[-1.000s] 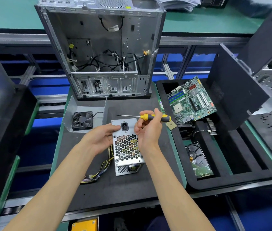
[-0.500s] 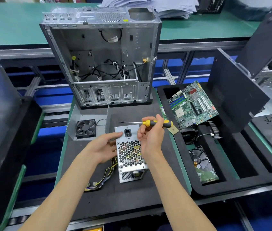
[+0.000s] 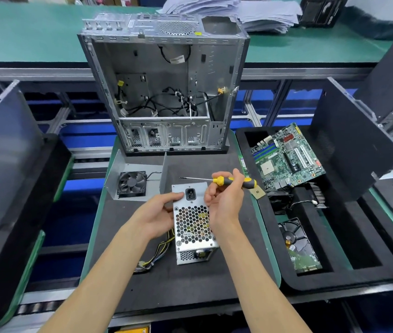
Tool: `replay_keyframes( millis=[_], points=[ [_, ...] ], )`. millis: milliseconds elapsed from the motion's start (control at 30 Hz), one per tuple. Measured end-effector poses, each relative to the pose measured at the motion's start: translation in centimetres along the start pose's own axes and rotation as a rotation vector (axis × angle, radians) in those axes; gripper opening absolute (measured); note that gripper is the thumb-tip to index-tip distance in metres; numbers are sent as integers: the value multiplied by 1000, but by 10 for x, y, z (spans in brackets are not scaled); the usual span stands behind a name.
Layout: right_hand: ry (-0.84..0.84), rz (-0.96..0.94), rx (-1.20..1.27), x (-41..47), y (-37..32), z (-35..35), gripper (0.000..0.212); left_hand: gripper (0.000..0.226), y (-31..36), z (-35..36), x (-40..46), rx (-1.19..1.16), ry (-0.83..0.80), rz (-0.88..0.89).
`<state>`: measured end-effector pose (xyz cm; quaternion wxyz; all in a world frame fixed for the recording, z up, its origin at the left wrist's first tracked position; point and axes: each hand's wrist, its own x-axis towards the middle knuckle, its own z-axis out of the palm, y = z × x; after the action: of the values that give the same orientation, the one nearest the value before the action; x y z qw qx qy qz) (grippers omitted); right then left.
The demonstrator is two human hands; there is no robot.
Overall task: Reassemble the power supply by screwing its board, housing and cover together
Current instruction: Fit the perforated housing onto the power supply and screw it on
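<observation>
**Power supply flanked by both hands, screwdriver held crosswise**

Seen from the head camera: power supply (image 3: 194, 227) lying on the dark foam mat of the counter (image 3: 190, 284), long axis running away from the body, socket end farthest, cable bundle (image 3: 157, 254) trailing off its near-left corner. Left hand (image 3: 159, 213) against the left wall, thumb on the top plate beside the socket, fingers curled at the edge, steadying. Right hand (image 3: 226, 198) just right of the unit, fingers curled round a yellow-and-black screwdriver (image 3: 224, 180); shaft pointing left, roughly level, across the far end rather than down at any screw. Hard to tell whether the lower palm touches the housing. Likely next: tipping the tip down to a screw hole, right hand nearer.

Bright sheet steel, sharp-folded box, honeycomb-punched top, rubbery grip on the driver. Beyond: open tower chassis (image 3: 164, 85), case fan (image 3: 131, 183) in a grey bracket. Right tray: green motherboard (image 3: 287, 157), hard drive (image 3: 299, 246).
</observation>
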<state>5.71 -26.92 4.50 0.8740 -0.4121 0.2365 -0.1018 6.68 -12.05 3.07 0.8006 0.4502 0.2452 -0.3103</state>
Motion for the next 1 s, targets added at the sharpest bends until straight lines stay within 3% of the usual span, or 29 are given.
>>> replay_keyframes(
  millis=[400, 567, 800, 1000],
  points=[
    [-7, -45, -35, 4, -3, -2, 58, 36, 0, -4, 6, 34, -72, 32],
    [-95, -296, -271, 6, -24, 1, 52, 14, -1, -8, 12, 49, -89, 35],
    [-287, -517, -778, 14, -39, 15, 55, 33, -5, -15, 16, -35, -109, 62],
    [-326, -547, -917, 19, -34, 16, 60, 33, -6, -11, 18, -35, -90, 75]
  ],
)
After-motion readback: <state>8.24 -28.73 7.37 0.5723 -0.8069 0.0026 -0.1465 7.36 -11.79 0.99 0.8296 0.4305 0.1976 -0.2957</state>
